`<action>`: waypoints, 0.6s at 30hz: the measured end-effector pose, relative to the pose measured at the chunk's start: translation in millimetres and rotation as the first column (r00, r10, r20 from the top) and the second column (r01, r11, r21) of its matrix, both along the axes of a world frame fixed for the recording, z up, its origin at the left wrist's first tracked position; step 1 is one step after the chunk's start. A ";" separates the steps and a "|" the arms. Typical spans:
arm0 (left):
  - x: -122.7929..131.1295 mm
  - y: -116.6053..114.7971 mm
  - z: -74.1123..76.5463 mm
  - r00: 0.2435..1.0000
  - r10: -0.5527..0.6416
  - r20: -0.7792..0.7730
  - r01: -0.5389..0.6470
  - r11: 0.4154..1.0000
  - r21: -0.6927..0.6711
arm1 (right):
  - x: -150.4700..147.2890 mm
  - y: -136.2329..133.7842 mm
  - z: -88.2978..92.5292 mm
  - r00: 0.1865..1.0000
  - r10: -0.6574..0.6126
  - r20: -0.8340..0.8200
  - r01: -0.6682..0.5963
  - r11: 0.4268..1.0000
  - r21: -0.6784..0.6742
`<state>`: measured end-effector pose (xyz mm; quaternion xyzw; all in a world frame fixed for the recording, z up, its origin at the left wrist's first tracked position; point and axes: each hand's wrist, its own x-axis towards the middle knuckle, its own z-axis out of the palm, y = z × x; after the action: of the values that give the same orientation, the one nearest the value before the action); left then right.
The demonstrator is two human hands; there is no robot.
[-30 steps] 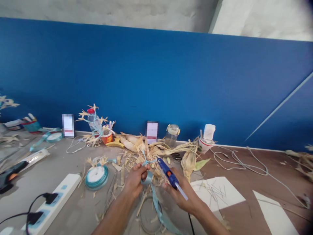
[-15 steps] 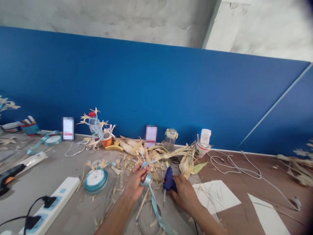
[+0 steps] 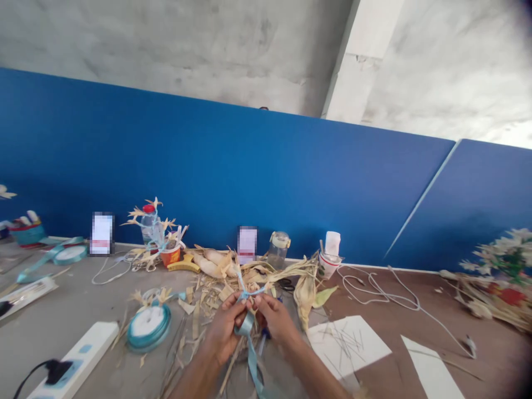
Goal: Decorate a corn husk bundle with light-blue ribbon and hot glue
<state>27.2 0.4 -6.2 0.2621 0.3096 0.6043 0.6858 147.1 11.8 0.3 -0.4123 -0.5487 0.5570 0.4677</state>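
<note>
My left hand (image 3: pixel 225 328) and my right hand (image 3: pixel 275 318) meet low in the middle, both pinched on a small corn-husk piece wound with light blue ribbon (image 3: pixel 248 292). The ribbon's tail (image 3: pixel 251 354) hangs down between my forearms. A blue glue gun (image 3: pixel 264 335) lies on the table just under my right hand, mostly hidden. Dry corn husks (image 3: pixel 286 270) are heaped right behind my hands.
A ribbon spool (image 3: pixel 148 327) and a white power strip (image 3: pixel 78 357) lie to the left. Along the blue partition (image 3: pixel 257 183) stand a red-capped bottle (image 3: pixel 148 227), a glass jar (image 3: pixel 278 250) and a paper cup (image 3: pixel 329 259). White cable (image 3: pixel 374 288) and white paper sheets (image 3: pixel 349 343) lie to the right.
My right hand set the blue glue gun down on the table and came to the ribboned husk piece beside my left hand. The camera tilted upward.
</note>
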 end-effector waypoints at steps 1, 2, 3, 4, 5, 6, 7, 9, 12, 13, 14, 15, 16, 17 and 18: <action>1.0 0.7 -0.5 1.000 0.004 -0.013 -0.004 1.000 -0.001 | -7.6 2.7 -3.0 0.997 -0.041 -0.070 0.040 0.999 -0.018; 2.0 1.6 -1.2 1.000 0.008 -0.021 -0.009 1.000 -0.012 | -13.5 5.5 -6.0 0.989 -0.065 -0.129 0.060 0.997 -0.045; 2.8 2.5 -2.1 1.000 0.014 -0.027 -0.015 1.000 -0.023 | -17.8 8.2 -8.9 0.982 -0.080 -0.170 0.069 0.995 -0.070; 3.4 3.3 -3.3 0.999 0.025 -0.043 -0.026 0.999 -0.024 | -20.5 10.7 -11.5 0.976 -0.090 -0.197 0.073 0.993 -0.091; 3.7 3.9 -4.5 0.997 0.038 -0.064 -0.040 0.999 -0.030 | -22.1 12.9 -13.9 0.974 -0.090 -0.210 0.069 0.992 -0.102; 3.8 4.3 -5.7 0.995 0.048 -0.090 -0.051 0.998 -0.032 | -22.6 14.8 -16.1 0.974 -0.087 -0.209 0.068 0.993 -0.099; 3.5 4.4 -6.8 0.991 0.056 -0.120 -0.061 0.998 -0.032 | -22.6 16.2 -17.9 0.977 -0.086 -0.195 0.070 0.994 -0.084; 2.4 4.6 -8.8 0.978 0.071 -0.197 -0.078 0.997 -0.028 | -21.3 17.9 -20.5 0.987 -0.088 -0.137 0.086 0.996 -0.020; 0.1 6.4 -12.2 0.938 0.100 -0.333 -0.108 0.994 -0.006 | -18.5 18.8 -21.8 0.992 -0.114 -0.059 0.119 0.989 0.090; -0.7 7.6 -13.7 0.919 0.108 -0.380 -0.117 0.993 -0.001 | -17.5 18.9 -22.0 0.991 -0.125 -0.038 0.129 0.983 0.127; -1.6 8.9 -15.5 0.899 0.110 -0.423 -0.120 0.993 0.004 | -16.6 19.0 -22.2 0.990 -0.138 -0.015 0.139 0.977 0.162; -2.5 10.3 -17.3 0.874 0.098 -0.477 -0.111 0.994 0.001 | -15.7 19.2 -22.5 0.988 -0.151 0.017 0.145 0.970 0.195; -3.6 11.4 -19.1 0.842 0.100 -0.530 -0.112 0.994 0.010 | -15.0 19.3 -23.0 0.985 -0.164 0.057 0.147 0.962 0.230; -4.8 12.2 -20.6 0.802 0.114 -0.587 -0.118 0.992 0.031 | -14.2 19.5 -23.6 0.980 -0.176 0.097 0.145 0.954 0.264; -6.0 12.5 -21.8 0.754 0.138 -0.642 -0.125 0.990 0.066 | -13.6 19.6 -24.2 0.974 -0.185 0.129 0.140 0.945 0.294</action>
<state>21.2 12.9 -27.9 0.4378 0.5381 0.5271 0.4909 133.5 31.4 -23.9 -0.4269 -0.6213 0.3986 0.5223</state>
